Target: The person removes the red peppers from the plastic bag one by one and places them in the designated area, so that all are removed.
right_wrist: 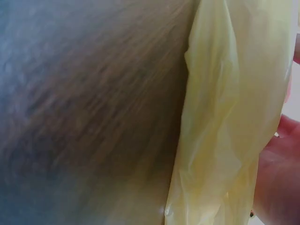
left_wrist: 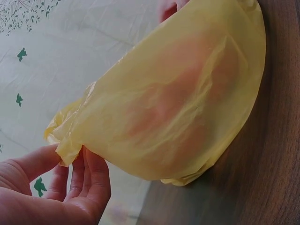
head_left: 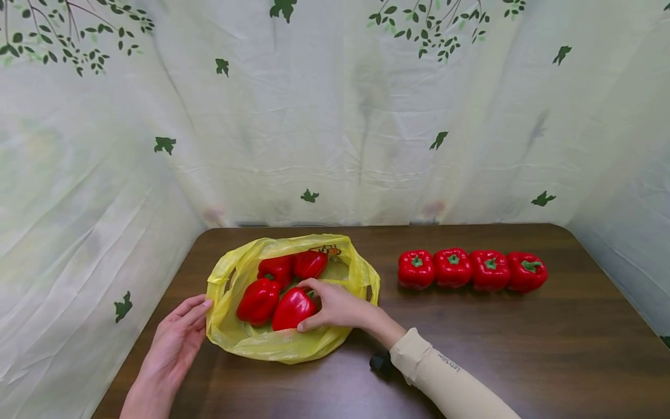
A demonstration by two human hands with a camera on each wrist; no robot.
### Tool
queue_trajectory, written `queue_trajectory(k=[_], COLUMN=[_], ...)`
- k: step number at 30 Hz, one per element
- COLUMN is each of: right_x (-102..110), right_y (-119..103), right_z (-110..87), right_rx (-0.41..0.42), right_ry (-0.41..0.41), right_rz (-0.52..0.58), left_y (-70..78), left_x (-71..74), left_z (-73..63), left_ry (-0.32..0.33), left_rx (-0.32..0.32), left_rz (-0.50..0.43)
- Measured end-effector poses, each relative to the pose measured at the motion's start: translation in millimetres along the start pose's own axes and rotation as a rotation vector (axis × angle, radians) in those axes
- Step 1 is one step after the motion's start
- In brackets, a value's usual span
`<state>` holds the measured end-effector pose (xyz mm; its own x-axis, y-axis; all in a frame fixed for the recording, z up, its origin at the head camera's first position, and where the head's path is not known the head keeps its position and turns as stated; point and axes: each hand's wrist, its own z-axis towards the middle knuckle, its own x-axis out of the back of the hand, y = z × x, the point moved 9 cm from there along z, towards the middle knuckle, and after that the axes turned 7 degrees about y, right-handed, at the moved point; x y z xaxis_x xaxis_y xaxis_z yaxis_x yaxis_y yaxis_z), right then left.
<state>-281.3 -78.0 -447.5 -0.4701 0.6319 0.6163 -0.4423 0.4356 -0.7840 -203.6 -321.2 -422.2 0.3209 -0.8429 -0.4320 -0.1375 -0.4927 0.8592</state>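
Note:
A yellow plastic bag stands with its mouth spread wide on the left half of the table, with several red bell peppers inside. My left hand pinches the bag's left rim between thumb and fingers, as the left wrist view also shows. Reaching in over the right side, my right hand grips the front red bell pepper, thumb on the near side and fingers across its stem end. Another pepper lies just left of it, and two more lie behind. In the right wrist view, the bag covers much of the right hand.
Several red bell peppers stand in a row at the back right, the leftmost pepper apart from the bag. A small black object shows beside my right sleeve. A leaf-printed curtain hangs behind the brown table.

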Motion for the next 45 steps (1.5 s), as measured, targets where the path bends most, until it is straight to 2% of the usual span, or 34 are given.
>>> queue_trajectory(k=[6,15,24,31,38,45], right_x=[4.8,14.5,20.9,25.4,33.5,44.6], right_y=[-1.7,-6.4,-9.9,-14.0,-21.0,-25.7], right_z=[-4.9,-13.0,-20.7,-27.5,-33.4,-41.0], right_rx=[-0.012,-0.029,-0.022,-0.028,-0.026,-0.064], right_ry=[-0.012,-0.042,-0.022,-0.047,-0.06,-0.06], right_rz=[0.04,-0.017,-0.042,0.0,0.0,0.048], left_y=[0.2,1.5,1.7,4.2,5.3,6.0], left_x=[-1.7,-2.7,-3.5,-6.7,-7.9,-9.7], left_z=[-0.4,-1.4,-2.1,-3.8,-4.2,-5.6], left_ry=[-0.018,-0.028,-0.036,-0.089,-0.097,-0.122], left_rx=[-0.011,-0.016,-0.023,-0.063,-0.066,-0.078], left_rz=[-0.019,-0.016,-0.021,-0.04,-0.053,-0.064])
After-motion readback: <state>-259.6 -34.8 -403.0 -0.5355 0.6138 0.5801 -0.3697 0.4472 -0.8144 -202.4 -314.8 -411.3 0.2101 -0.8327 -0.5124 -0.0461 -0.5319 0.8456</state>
